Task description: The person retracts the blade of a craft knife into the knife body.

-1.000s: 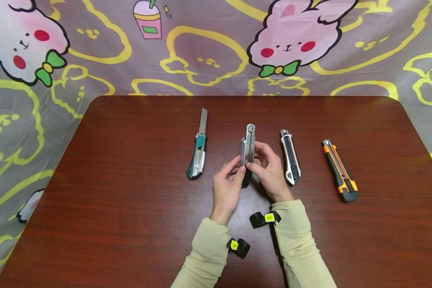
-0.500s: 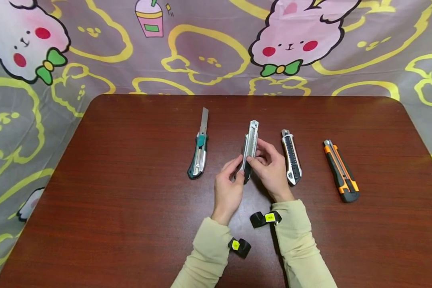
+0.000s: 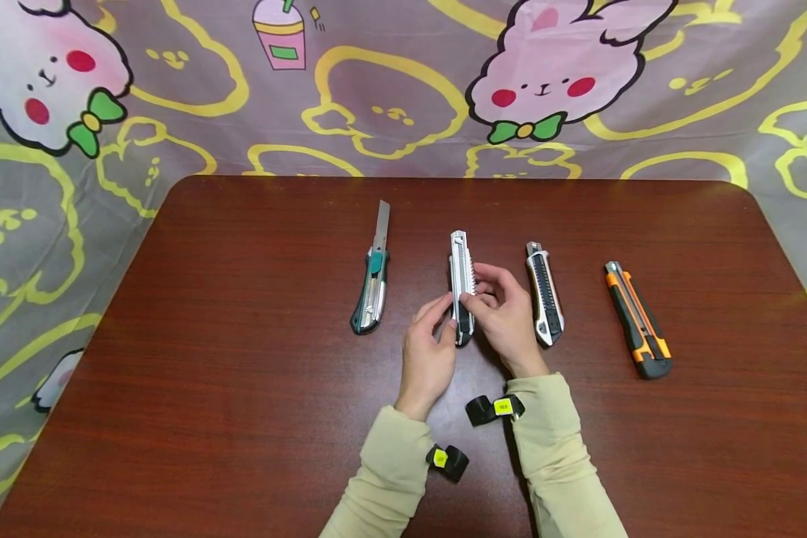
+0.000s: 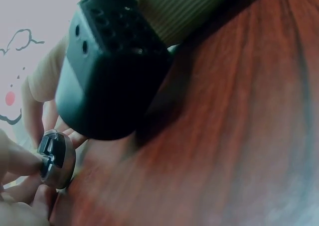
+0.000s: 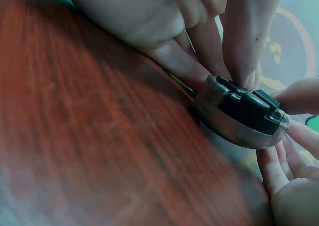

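Observation:
Both hands hold a silver and black utility knife (image 3: 462, 261) at the middle of the table, its metal nose pointing away from me. My left hand (image 3: 428, 364) pinches the lower left side between thumb and fingers. From the other side my right hand (image 3: 507, 321) grips it, the thumb lying on its upper face. No long blade sticks out at its nose. The rounded black butt of this utility knife (image 5: 244, 114) faces the right wrist camera, with fingers of both hands around it. In the left wrist view, the same utility knife (image 4: 57, 161) shows end-on between the fingers.
Left of the hands lies a green and silver utility knife (image 3: 374, 288) with its long blade out. To the right lie a white and black utility knife (image 3: 545, 295) and an orange and black one (image 3: 637, 321). A printed cloth (image 3: 390, 90) hangs behind the brown table (image 3: 242, 388).
The held utility knife has rolled so its silver face looks up. Its nose swung right, then back left. Both hands stay nearly in place, and the other knives lie as before.

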`<state>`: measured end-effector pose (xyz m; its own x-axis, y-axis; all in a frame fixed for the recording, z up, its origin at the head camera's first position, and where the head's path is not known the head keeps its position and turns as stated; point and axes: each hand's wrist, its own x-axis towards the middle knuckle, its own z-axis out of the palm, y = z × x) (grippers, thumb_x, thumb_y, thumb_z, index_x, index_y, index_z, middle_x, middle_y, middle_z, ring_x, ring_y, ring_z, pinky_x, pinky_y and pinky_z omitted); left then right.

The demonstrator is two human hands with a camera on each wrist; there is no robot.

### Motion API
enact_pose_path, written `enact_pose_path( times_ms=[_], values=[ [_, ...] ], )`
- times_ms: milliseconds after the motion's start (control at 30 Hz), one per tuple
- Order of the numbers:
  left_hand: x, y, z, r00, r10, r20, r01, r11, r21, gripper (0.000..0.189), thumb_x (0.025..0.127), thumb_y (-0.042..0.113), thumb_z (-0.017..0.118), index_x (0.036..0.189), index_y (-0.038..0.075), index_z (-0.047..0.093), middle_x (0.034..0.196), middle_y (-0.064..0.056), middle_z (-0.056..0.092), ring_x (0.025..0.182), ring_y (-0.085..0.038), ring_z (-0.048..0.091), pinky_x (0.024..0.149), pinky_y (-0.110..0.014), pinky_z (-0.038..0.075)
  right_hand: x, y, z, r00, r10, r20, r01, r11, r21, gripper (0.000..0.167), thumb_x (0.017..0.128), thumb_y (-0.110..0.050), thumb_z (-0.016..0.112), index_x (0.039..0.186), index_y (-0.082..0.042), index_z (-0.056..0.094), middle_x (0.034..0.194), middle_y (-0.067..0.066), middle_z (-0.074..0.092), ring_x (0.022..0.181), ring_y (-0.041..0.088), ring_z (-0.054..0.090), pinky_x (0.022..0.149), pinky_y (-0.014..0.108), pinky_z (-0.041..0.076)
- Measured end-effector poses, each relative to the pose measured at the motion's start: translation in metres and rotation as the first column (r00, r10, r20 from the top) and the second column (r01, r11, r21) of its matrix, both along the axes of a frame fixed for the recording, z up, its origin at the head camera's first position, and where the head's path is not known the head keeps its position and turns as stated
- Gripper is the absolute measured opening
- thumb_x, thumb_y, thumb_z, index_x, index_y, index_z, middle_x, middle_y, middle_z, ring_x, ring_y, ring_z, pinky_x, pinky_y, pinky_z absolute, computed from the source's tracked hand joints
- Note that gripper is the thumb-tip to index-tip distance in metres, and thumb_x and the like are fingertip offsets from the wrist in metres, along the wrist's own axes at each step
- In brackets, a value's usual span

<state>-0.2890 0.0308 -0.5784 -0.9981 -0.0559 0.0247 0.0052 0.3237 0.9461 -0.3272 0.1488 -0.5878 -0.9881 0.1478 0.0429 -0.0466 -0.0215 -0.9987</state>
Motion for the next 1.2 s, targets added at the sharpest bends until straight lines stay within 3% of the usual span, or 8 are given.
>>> enact_pose_path(
  times_ms=[200, 867, 1200],
  values=[
    [-0.0007, -0.0004, 0.0000, 1.000, -0.007, -0.015, 0.006, 0.999, -0.033, 0.040, 0.089, -0.003, 0.057, 0.128, 0.004, 0.062, 0.130, -0.007, 0.063, 0.123, -0.023, 0.054, 0.108, -0.036, 0.044, -0.0012, -0.0017, -0.0007, 1.000, 0.001, 0.013, 0.000, 1.000, -0.008, 0.048, 0.078, 0.017, 0.061, 0.125, 0.012, 0.052, 0.119, 0.026, 0.058, 0.094, 0.009, 0.059, 0.084, 0.012, 0.054],
    [0.0006, 0.0001, -0.0009, 0.999, -0.013, -0.052, 0.013, 1.000, -0.009, 0.038, 0.088, -0.008, 0.055, 0.123, 0.003, 0.065, 0.128, -0.008, 0.064, 0.117, -0.022, 0.058, 0.101, -0.032, 0.050, -0.0001, -0.0027, 0.0013, 0.999, -0.027, 0.024, 0.026, 0.999, 0.038, 0.041, 0.077, 0.017, 0.058, 0.118, 0.013, 0.054, 0.118, 0.026, 0.057, 0.100, 0.005, 0.059, 0.095, 0.015, 0.051],
    [0.0014, 0.0002, -0.0027, 0.999, -0.009, -0.047, 0.009, 1.000, 0.009, 0.035, 0.088, -0.009, 0.053, 0.118, 0.003, 0.067, 0.128, -0.007, 0.064, 0.117, -0.022, 0.058, 0.099, -0.029, 0.052, 0.0004, -0.0038, 0.0020, 0.998, -0.062, 0.004, 0.061, 0.998, 0.021, 0.040, 0.076, 0.019, 0.056, 0.116, 0.013, 0.056, 0.114, 0.018, 0.061, 0.111, 0.021, 0.058, 0.100, 0.022, 0.051]
  ],
)
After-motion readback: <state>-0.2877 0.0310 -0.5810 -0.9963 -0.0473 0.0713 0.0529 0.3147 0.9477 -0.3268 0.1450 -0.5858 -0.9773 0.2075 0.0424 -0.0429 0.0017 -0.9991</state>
